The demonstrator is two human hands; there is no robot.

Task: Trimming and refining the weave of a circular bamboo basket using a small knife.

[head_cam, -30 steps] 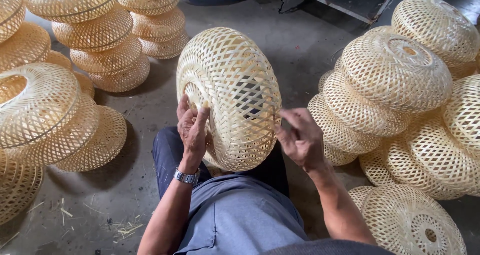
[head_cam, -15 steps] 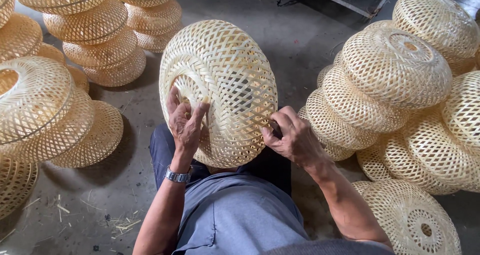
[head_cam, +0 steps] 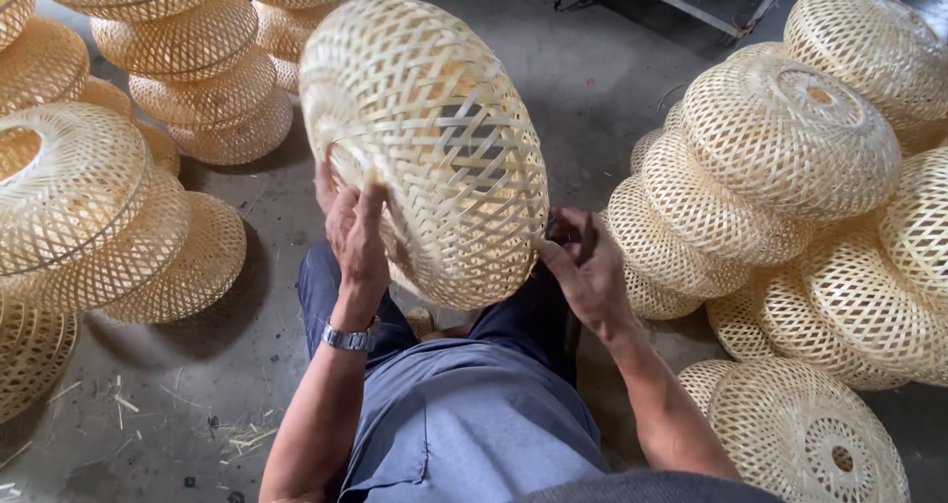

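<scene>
From the head camera, the person sits on the concrete floor (head_cam: 612, 78) with a round woven bamboo basket (head_cam: 425, 143) held up on edge above the lap, tilted so its domed side faces the camera. The left hand (head_cam: 355, 232) is pressed flat against the basket's lower left rim, fingers spread upward over the weave. The right hand (head_cam: 583, 266) grips the lower right edge, fingers curled round the rim; something dark sits under those fingers, too hidden to make out. Both hands are clamped on the basket, well apart from each other. A metal wristwatch (head_cam: 349, 338) sits on the left wrist. Stacks of similar baskets (head_cam: 188, 59) stand at the left, and another heap of baskets (head_cam: 790, 138) leans at the right. Bits of straw (head_cam: 128, 404) lie on the floor.
</scene>
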